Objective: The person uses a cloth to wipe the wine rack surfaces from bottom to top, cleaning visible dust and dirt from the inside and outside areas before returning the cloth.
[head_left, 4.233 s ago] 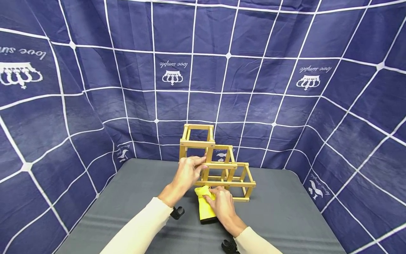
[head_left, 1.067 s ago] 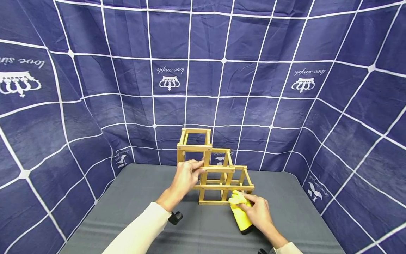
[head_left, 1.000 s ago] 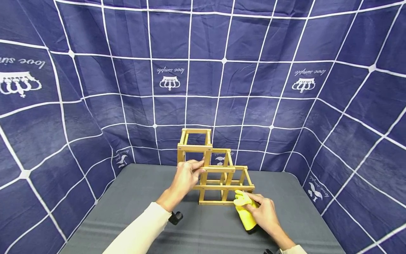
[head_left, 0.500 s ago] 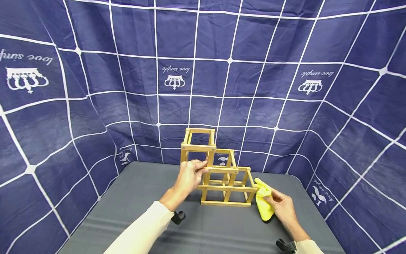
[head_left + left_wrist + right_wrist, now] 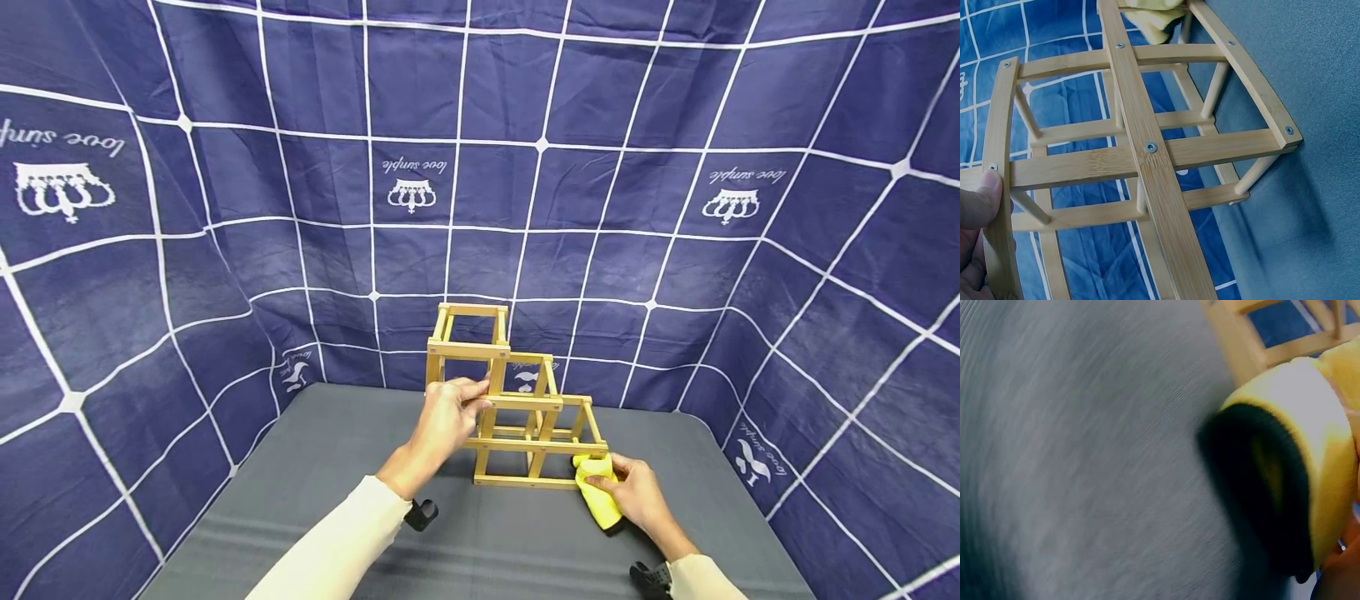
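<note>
A stepped wooden rack of slats and dowels stands on the grey surface. My left hand grips it at the middle level, thumb in front of a slat; in the left wrist view the thumb presses a slat near a screw. A yellow cloth with a black edge is pinched in my right hand, at the rack's lower right end post. Seen from the right wrist, the cloth hangs folded, its dark hem facing the camera. The cloth hides part of that post and most of the right fingertips.
A grey covered table carries the rack. Blue curtain cloth with white grid lines encloses the back and both sides. Black straps sit at both wrists, below cream sleeves.
My right hand has carried the cloth rightward along the rack's lower bar, past its right end, then slightly back left to the end post. The left hand keeps its hold on the rack.
</note>
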### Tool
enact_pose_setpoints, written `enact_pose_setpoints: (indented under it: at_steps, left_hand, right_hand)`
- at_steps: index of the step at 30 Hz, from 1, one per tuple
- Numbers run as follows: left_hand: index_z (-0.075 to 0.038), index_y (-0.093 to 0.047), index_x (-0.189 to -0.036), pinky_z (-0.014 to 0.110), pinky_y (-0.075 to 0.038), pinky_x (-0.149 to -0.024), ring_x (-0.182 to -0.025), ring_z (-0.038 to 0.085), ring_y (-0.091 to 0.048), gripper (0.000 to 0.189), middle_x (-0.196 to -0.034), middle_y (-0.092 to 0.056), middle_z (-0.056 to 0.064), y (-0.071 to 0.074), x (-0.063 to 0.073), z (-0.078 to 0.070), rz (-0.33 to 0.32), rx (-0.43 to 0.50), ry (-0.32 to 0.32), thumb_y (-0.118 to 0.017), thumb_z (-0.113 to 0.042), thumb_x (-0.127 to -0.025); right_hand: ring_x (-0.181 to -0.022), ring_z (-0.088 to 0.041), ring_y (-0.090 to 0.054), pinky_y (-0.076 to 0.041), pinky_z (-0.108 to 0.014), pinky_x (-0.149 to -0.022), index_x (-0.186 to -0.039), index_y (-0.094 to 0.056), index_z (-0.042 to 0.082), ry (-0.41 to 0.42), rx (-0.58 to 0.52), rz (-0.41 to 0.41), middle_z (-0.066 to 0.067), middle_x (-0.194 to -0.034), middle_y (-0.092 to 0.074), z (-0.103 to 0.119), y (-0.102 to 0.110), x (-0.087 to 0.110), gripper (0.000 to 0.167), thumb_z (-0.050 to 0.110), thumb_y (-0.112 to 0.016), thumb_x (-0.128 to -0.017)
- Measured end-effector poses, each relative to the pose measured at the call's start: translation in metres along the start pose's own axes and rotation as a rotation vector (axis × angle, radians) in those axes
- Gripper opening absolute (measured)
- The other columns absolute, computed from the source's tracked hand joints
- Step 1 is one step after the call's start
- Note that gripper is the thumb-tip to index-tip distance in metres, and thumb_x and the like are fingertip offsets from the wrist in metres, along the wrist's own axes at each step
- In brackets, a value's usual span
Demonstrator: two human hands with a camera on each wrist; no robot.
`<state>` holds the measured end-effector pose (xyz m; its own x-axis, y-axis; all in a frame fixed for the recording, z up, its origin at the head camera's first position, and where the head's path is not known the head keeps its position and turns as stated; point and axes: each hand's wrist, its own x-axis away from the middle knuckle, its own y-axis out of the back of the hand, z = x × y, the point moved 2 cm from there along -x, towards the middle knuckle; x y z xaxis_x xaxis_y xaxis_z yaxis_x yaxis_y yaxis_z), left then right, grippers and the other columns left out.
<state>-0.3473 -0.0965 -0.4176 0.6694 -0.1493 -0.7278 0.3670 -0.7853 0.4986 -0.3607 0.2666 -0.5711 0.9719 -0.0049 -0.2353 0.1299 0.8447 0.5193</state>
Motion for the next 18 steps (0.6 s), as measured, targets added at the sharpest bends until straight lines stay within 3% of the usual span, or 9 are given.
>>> enact_pose_setpoints:
  at_steps: [3, 5, 11, 15, 18]
  left_hand:
    - [0.001, -0.088, -0.124, 0.045, -0.074, -0.094, -0.103, 0.034, -0.09, 0.034, -0.112, -0.091, 0.015, 0.0, 0.0, 0.001, -0.001, -0.005, 0.006, -0.096, -0.004, -0.092]
    - [0.001, -0.088, -0.123, 0.046, -0.074, -0.093, -0.102, 0.034, -0.09, 0.033, -0.111, -0.091, 0.015, 0.001, 0.001, 0.0, -0.009, -0.014, 0.003, -0.096, -0.003, -0.092]
    - [0.003, -0.088, -0.122, 0.045, -0.075, -0.089, -0.1, 0.034, -0.09, 0.033, -0.11, -0.09, 0.017, 0.001, 0.004, -0.002, -0.029, -0.035, -0.016, -0.096, 0.0, -0.091]
    - [0.004, -0.088, -0.123, 0.044, -0.075, -0.088, -0.099, 0.033, -0.09, 0.032, -0.109, -0.09, 0.017, 0.0, 0.002, -0.003, -0.036, -0.042, -0.017, -0.095, 0.0, -0.092]
    - [0.003, -0.087, -0.124, 0.044, -0.075, -0.089, -0.101, 0.034, -0.09, 0.032, -0.11, -0.09, 0.016, -0.001, 0.001, -0.004, -0.023, -0.029, -0.003, -0.095, 0.0, -0.093]
  right_hand:
    - [-0.079, -0.002, -0.064, -0.054, -0.021, -0.07, -0.116, -0.089, 0.01, 0.004, 0.082, 0.009, -0.004, -0.101, -0.087, -0.002, -0.002, -0.001, 0.031, 0.014, -0.103, -0.088]
    - [-0.081, -0.001, -0.065, -0.055, -0.021, -0.072, -0.117, -0.088, 0.009, 0.021, 0.072, 0.015, -0.006, -0.103, -0.088, -0.002, -0.003, -0.001, 0.032, 0.013, -0.102, -0.089]
    - [-0.095, 0.002, -0.076, -0.064, -0.018, -0.082, -0.135, -0.081, -0.004, 0.006, -0.176, -0.019, -0.021, -0.125, -0.087, 0.005, 0.003, -0.001, 0.046, 0.002, -0.097, -0.092]
    - [-0.092, 0.004, -0.075, -0.064, -0.015, -0.079, -0.135, -0.082, -0.004, 0.048, -0.159, -0.122, -0.023, -0.121, -0.087, 0.009, 0.012, 0.002, 0.044, 0.002, -0.096, -0.093]
    - [-0.091, 0.013, -0.069, -0.058, -0.007, -0.08, -0.127, -0.085, -0.002, 0.133, -0.052, -0.283, -0.02, -0.113, -0.087, 0.01, 0.021, 0.01, 0.04, -0.004, -0.097, -0.089]
